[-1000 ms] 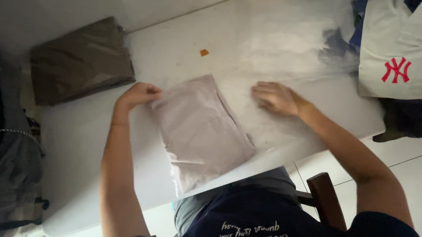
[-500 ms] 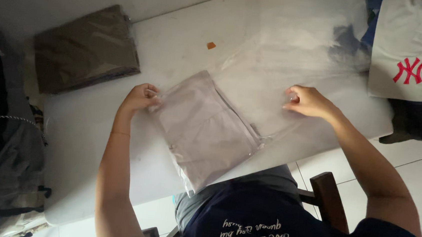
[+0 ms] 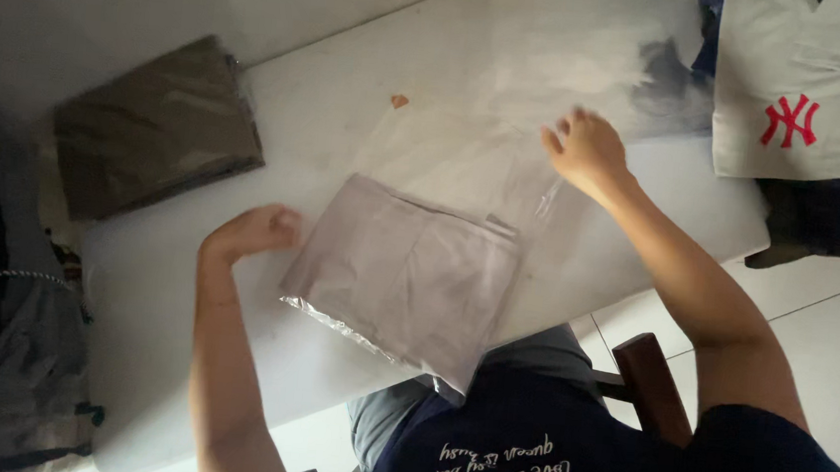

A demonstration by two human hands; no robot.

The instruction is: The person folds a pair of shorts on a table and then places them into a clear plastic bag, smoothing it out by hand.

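Clearly, the main risk here is that the folded grey garment point(image 3: 407, 275) slips off the near edge of the white table point(image 3: 181, 347), because one corner already hangs over the edge toward the person's lap, and the clear plastic bag point(image 3: 466, 160) around it is smooth and slides easily. A pull on the far end of the bag could also drag the garment crooked or wrinkle its fold. The garment lies flat in the nearer part of the bag, in the middle of the table, and the empty part of the bag stretches away toward the far side. The left hand point(image 3: 259, 230) is closed into a loose fist at the left edge of the garment, touching it; I cannot tell whether it really pinches the plastic. The right hand point(image 3: 587, 149) is stretched forward with the arm nearly straight, fingers a little spread and curled down onto the far part of the bag, perhaps gripping it.
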